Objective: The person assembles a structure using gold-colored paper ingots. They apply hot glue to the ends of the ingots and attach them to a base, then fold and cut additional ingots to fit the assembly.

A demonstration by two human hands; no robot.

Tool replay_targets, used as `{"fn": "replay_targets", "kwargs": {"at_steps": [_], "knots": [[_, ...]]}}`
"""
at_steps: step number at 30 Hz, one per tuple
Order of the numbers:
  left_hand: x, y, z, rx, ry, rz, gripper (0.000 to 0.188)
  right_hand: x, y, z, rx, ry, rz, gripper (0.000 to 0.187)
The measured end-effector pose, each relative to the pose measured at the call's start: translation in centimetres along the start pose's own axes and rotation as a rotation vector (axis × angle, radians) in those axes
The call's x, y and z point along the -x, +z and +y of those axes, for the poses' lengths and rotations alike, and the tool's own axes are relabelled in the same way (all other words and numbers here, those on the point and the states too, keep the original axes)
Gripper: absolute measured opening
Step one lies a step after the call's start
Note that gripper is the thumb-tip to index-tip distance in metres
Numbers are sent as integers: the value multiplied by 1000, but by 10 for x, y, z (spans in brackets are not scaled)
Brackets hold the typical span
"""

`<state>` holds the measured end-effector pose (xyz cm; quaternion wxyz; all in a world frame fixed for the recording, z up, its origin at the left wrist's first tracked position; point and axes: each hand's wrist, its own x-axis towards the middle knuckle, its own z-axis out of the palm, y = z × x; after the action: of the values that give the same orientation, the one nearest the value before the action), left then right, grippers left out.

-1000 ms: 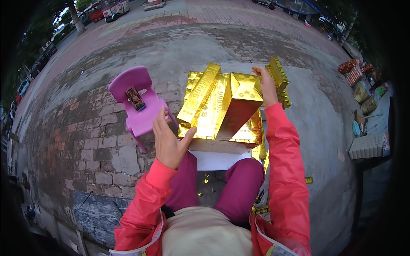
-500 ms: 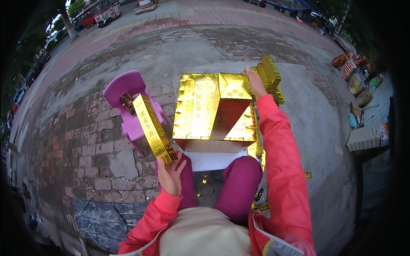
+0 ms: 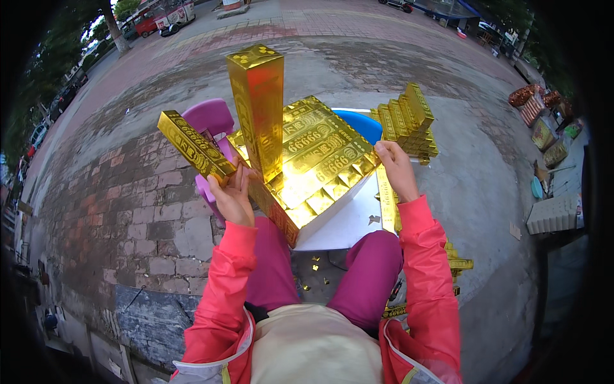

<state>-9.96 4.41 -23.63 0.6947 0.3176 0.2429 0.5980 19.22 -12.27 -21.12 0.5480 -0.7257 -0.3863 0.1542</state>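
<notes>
My left hand (image 3: 231, 197) is closed around the lower end of a long gold foil box (image 3: 195, 146), bar-shaped and tilted up to the left. In front of me a large gold foil box structure (image 3: 313, 153) rests on a white table (image 3: 342, 221), its patterned, ridged face turned up. A tall gold column (image 3: 259, 109) stands up at its left side, close to my left hand; how they join is hidden. My right hand (image 3: 398, 169) pinches the right corner of the large structure with thumb and fingers.
Stacked gold bar-shaped boxes (image 3: 406, 121) sit beyond my right hand. A purple plastic chair (image 3: 211, 118) stands at the left, and something blue (image 3: 359, 125) shows behind the structure. More gold pieces lie by my right leg. Bags (image 3: 527, 105) are at the far right.
The large gold structure has been turned, so its patterned face is up and the column rises at the left. My right hand came nearer to its corner; the left-hand box shifted up and left.
</notes>
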Motion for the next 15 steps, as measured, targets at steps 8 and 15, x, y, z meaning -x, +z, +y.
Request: {"fn": "replay_targets", "kwargs": {"at_steps": [8,15], "knots": [[-31,-19,-8,50,-78,-144,59,131,12,-61,239,-243,102,27],[-105,11,-15,90,-424,-546,60,203,42,-65,57,-87,-96,39]]}}
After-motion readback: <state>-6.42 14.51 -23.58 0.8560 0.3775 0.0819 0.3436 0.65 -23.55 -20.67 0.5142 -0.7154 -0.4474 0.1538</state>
